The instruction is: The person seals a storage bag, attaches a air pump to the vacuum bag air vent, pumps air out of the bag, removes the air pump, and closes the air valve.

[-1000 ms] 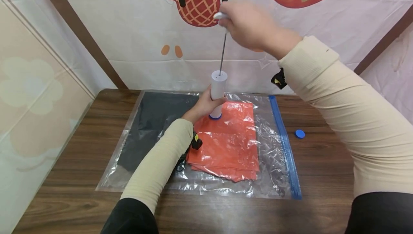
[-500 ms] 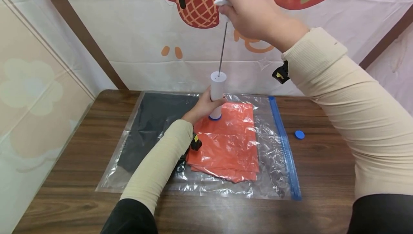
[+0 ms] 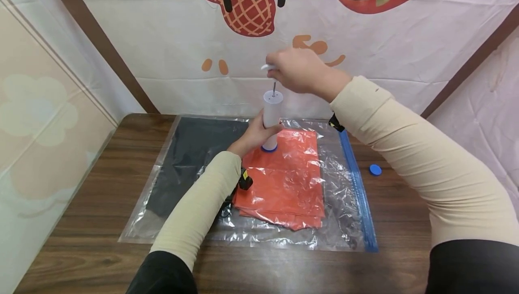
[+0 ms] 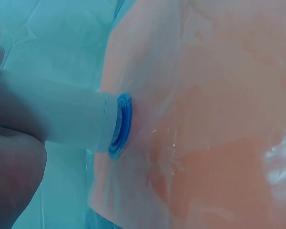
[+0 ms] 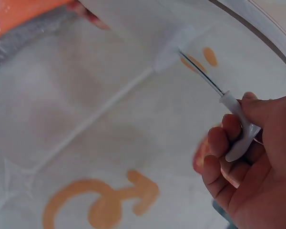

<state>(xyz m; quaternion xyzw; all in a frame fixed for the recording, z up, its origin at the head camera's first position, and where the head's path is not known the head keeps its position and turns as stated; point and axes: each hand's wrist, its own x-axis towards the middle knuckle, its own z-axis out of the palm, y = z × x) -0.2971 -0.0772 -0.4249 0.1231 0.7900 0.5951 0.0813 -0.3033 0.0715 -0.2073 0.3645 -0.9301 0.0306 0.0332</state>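
A white hand pump (image 3: 272, 109) stands upright on the valve of a clear vacuum storage bag (image 3: 340, 213). My left hand (image 3: 256, 132) grips the pump's barrel low down. With its fingers curled round the white pump handle (image 5: 245, 129), my right hand (image 3: 298, 71) holds it above the barrel, a short length of metal rod showing between. In the left wrist view the barrel's end meets the blue valve ring (image 4: 125, 125). Inside the bag lie a folded orange-red item (image 3: 284, 181) and a dark grey one (image 3: 198, 149).
A round blue cap (image 3: 375, 170) lies on the wooden table (image 3: 405, 213), right of the bag. The bag's blue zip edge (image 3: 358, 190) runs along its right side. A printed cloth (image 3: 170, 50) hangs behind the table's back edge.
My right hand rose slightly with the handle, then came down, so much less rod shows above the barrel now. My left hand and the barrel have stayed in place.
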